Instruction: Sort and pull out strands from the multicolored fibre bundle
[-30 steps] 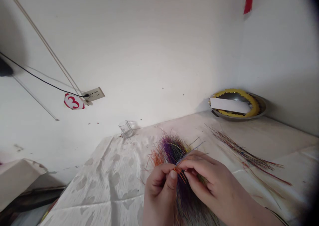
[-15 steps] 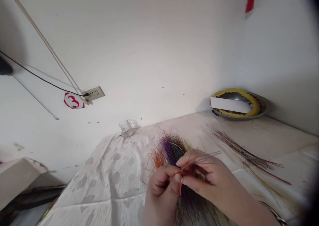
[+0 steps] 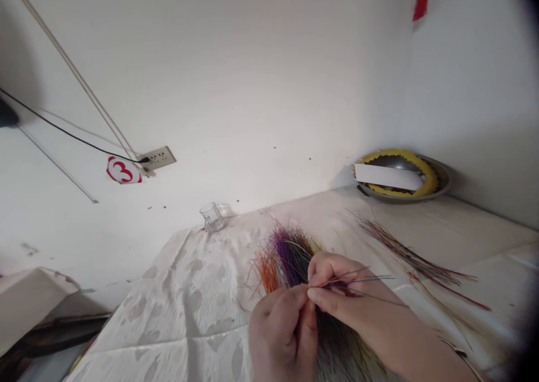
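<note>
Pinching slim strands, orange, bluish and dark, fanning rightward! Left hand, right hand both gripping them, fingertips close together.

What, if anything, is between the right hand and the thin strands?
Nothing visible: the right hand already pinches the thin strands between thumb and fingers. The left hand meets it at the fingertips, and the colored bundle lies beneath, not between.

Two hands between five and six o'clock, uncountable strands there; one glass at eight; one socket, one sign at nine.
</note>
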Demonstrator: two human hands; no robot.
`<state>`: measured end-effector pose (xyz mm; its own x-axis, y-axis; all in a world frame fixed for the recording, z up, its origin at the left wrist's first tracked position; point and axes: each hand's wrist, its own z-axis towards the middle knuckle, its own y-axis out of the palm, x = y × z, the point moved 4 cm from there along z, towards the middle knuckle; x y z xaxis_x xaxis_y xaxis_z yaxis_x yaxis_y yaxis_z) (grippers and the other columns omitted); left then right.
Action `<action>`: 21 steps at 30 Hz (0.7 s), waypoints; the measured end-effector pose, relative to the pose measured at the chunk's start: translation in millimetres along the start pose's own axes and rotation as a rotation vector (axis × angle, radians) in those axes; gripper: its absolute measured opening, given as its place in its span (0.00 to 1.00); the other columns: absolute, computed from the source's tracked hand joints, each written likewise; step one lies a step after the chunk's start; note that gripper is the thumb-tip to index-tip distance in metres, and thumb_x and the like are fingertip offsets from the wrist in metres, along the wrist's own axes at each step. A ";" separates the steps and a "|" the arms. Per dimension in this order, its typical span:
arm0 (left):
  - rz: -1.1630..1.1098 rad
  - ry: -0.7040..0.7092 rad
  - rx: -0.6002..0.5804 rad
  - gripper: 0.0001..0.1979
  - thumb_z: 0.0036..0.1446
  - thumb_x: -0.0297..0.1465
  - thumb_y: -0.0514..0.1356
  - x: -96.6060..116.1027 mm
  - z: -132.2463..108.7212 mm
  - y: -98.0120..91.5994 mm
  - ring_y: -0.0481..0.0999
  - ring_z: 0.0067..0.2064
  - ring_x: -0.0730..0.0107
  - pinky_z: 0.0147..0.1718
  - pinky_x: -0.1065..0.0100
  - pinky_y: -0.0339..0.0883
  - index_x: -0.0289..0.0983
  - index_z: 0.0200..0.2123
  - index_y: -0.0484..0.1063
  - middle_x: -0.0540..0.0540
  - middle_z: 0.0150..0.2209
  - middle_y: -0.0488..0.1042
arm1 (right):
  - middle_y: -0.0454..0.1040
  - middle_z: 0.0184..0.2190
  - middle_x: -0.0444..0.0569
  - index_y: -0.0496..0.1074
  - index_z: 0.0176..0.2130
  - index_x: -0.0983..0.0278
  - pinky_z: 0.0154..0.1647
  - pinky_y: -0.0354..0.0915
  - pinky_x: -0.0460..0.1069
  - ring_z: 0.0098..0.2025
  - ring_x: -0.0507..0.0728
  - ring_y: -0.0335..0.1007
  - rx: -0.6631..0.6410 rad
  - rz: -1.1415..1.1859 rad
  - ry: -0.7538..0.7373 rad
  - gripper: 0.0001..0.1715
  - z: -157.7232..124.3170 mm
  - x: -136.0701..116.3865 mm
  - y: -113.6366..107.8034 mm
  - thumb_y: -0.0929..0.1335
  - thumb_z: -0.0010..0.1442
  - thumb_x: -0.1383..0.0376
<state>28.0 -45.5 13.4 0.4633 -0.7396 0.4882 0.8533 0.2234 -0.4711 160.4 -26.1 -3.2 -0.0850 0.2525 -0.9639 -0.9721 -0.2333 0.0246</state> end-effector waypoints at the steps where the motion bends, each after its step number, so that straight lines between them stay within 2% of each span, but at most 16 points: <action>1: 0.045 0.028 0.009 0.11 0.54 0.20 0.57 1.2 0.0 0.5 0.76 0.26 0.72 0.26 0.75 0.67 0.39 0.36 0.74 0.50 0.28 0.79 | 0.65 0.28 0.41 0.66 0.27 0.61 0.30 0.56 0.48 0.31 0.52 0.59 0.009 -0.018 0.000 0.07 -0.3 -0.1 -0.5 0.67 0.58 0.66; 3: 0.076 0.002 0.020 0.10 0.55 0.20 0.57 -0.3 -1.2 1.6 0.76 0.26 0.73 0.27 0.74 0.67 0.40 0.36 0.73 0.51 0.28 0.79 | 0.65 0.27 0.41 0.66 0.29 0.61 0.29 0.57 0.47 0.30 0.52 0.60 0.017 -0.038 0.032 0.06 -1.0 -0.6 0.6 0.67 0.59 0.65; 5: 0.017 -0.094 0.032 0.09 0.56 0.22 0.57 -5.3 -3.9 2.3 0.77 0.29 0.72 0.28 0.74 0.69 0.41 0.36 0.73 0.51 0.29 0.79 | 0.67 0.27 0.40 0.67 0.34 0.60 0.29 0.59 0.47 0.29 0.52 0.62 -0.004 0.005 0.080 0.01 -1.9 -1.3 4.8 0.66 0.58 0.66; 8: -0.148 -0.225 0.051 0.07 0.59 0.26 0.56 -11.8 -7.5 3.0 0.77 0.31 0.70 0.31 0.72 0.71 0.42 0.37 0.73 0.51 0.31 0.79 | 0.70 0.32 0.42 0.67 0.40 0.59 0.33 0.64 0.47 0.33 0.53 0.67 -0.046 0.077 0.074 0.10 -2.3 -4.0 13.0 0.67 0.56 0.68; 13: -0.283 -0.293 -0.010 0.07 0.61 0.29 0.55 -13.1 -5.7 5.9 0.77 0.32 0.70 0.32 0.72 0.71 0.41 0.36 0.73 0.50 0.31 0.78 | 0.73 0.34 0.45 0.69 0.39 0.61 0.32 0.65 0.48 0.34 0.54 0.69 0.082 -0.188 0.035 0.11 -0.7 -4.4 11.6 0.67 0.54 0.70; 15: -0.245 -0.273 -0.024 0.07 0.61 0.28 0.55 -12.6 -5.2 5.9 0.78 0.32 0.69 0.32 0.71 0.72 0.41 0.36 0.73 0.50 0.32 0.79 | 0.74 0.34 0.45 0.70 0.40 0.61 0.33 0.67 0.48 0.34 0.54 0.71 0.071 -0.170 0.030 0.10 -1.1 -3.5 11.6 0.66 0.55 0.69; 18: -0.056 -0.109 0.022 0.10 0.56 0.24 0.57 -8.2 -5.6 2.5 0.79 0.32 0.69 0.30 0.72 0.71 0.41 0.39 0.72 0.49 0.33 0.80 | 0.75 0.33 0.45 0.69 0.42 0.60 0.34 0.69 0.49 0.34 0.55 0.73 0.031 -0.113 0.040 0.11 -2.9 -1.9 14.0 0.67 0.56 0.67; 20: 0.013 -0.025 0.036 0.13 0.53 0.22 0.58 -5.1 -6.1 1.4 0.79 0.32 0.68 0.31 0.72 0.71 0.41 0.41 0.72 0.48 0.34 0.80 | 0.75 0.32 0.45 0.69 0.41 0.60 0.33 0.69 0.49 0.33 0.55 0.73 0.036 -0.170 0.048 0.10 -4.0 -2.4 15.8 0.66 0.57 0.67; 21: 0.003 -0.027 0.034 0.13 0.54 0.21 0.57 -4.6 -5.8 1.1 0.79 0.32 0.68 0.31 0.72 0.71 0.40 0.41 0.73 0.48 0.34 0.80 | 0.76 0.32 0.45 0.70 0.40 0.60 0.34 0.70 0.49 0.33 0.55 0.73 0.047 -0.221 0.043 0.09 -4.3 -3.6 16.4 0.66 0.57 0.67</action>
<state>25.5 -45.6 6.4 0.4714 -0.7216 0.5070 0.8594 0.2469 -0.4476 145.8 -34.9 -0.5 0.1397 0.2522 -0.9575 -0.9752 -0.1326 -0.1772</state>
